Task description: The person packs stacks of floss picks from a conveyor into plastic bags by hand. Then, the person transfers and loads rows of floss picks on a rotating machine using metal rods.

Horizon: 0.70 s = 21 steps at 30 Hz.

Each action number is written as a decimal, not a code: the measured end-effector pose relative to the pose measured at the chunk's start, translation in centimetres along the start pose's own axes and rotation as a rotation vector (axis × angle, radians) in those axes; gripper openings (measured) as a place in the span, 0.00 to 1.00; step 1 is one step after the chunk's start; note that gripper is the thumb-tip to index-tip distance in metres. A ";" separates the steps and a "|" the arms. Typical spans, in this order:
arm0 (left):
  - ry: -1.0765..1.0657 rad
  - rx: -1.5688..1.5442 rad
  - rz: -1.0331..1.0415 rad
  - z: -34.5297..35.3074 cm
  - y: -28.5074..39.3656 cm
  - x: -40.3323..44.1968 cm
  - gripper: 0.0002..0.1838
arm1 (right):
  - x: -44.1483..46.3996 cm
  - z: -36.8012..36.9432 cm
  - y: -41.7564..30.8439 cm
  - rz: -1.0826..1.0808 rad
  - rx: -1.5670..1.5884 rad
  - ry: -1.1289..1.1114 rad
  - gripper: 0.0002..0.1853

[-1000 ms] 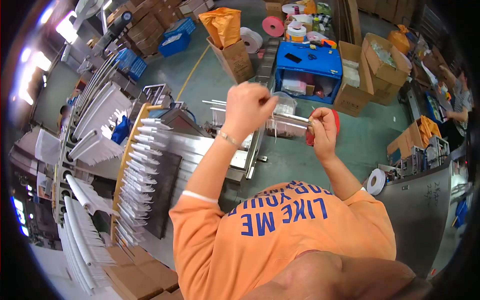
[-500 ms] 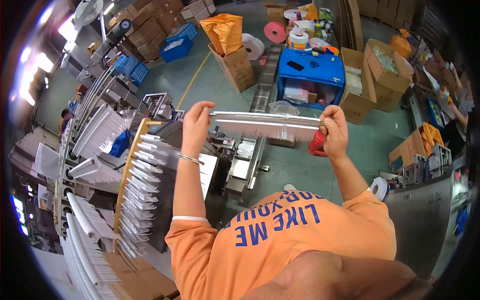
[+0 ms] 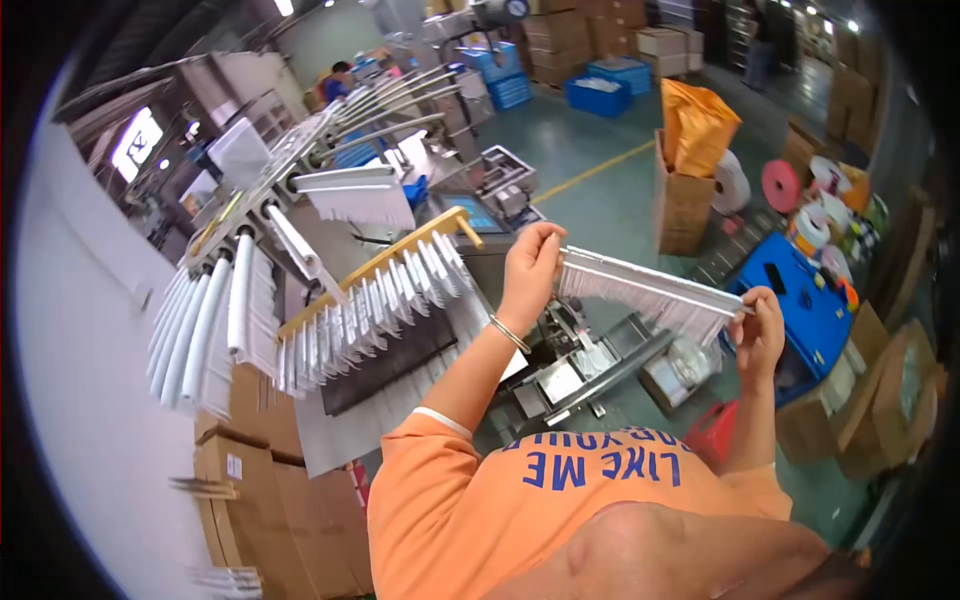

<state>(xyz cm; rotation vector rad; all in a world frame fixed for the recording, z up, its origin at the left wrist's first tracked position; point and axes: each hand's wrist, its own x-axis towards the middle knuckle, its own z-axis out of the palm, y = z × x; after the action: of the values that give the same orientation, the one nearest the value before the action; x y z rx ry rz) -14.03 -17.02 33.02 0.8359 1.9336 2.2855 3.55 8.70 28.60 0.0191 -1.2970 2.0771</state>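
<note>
Blue crate (image 3: 795, 325): black phone (image 3: 775, 277) and dark scissors (image 3: 805, 298) on top. Pink roll (image 3: 781, 187) beyond the crate, white roll (image 3: 733, 180) beyond and a bit left of it. Tall carton (image 3: 685, 215) left of crate, orange bag (image 3: 695, 135) sticking out the top. Yellow floor line (image 3: 595, 175) further left of crate. Blue bin (image 3: 598, 97) and stacked boxes (image 3: 560, 50) well behind crate, leftward. Open carton (image 3: 905, 400) near crate, right-hand side. Red object (image 3: 712, 432) nearer than crate, to its left, partly hidden.
</note>
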 end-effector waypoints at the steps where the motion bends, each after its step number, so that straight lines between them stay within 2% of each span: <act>1: 0.037 -0.005 0.030 -0.5 0.9 0.7 0.06 | 1.8 0.1 0.3 0.039 0.055 -0.093 0.11; 5: 0.211 0.246 0.313 -3.6 3.4 5.1 0.06 | 8.5 5.5 1.5 0.031 0.187 -0.183 0.14; 7: 0.415 0.790 0.875 -4.8 5.1 7.9 0.09 | 11.6 8.3 1.9 -0.008 0.261 -0.220 0.14; 9: 0.519 0.935 0.857 -5.4 7.3 9.1 0.13 | 14.3 11.1 1.9 -0.051 0.349 -0.261 0.14; 10: 0.548 0.924 0.777 -5.6 8.1 9.5 0.14 | 15.5 12.3 1.9 -0.086 0.352 -0.305 0.14; 15: 0.636 0.896 0.859 -8.2 8.6 11.1 0.15 | 18.4 16.5 2.3 -0.103 0.323 -0.418 0.15; 17: 0.688 1.137 0.727 -8.6 9.0 10.3 0.17 | 18.7 17.7 2.1 -0.131 0.359 -0.538 0.14; 18: 0.745 1.154 0.782 -8.5 8.1 10.0 0.22 | 18.7 18.9 2.3 -0.127 0.366 -0.544 0.14; 20: 0.716 1.239 0.954 -6.9 6.8 7.9 0.26 | 18.2 22.3 2.8 -0.024 0.282 -0.510 0.12; 21: 0.590 1.199 0.832 -6.2 6.3 6.0 0.26 | 18.1 23.9 3.8 0.014 0.323 -0.565 0.11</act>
<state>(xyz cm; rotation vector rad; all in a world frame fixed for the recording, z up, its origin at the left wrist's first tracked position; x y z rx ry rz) -19.79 -21.93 40.61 1.2596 3.9401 1.3902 -20.30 -1.78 44.01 0.7887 -1.2448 2.3647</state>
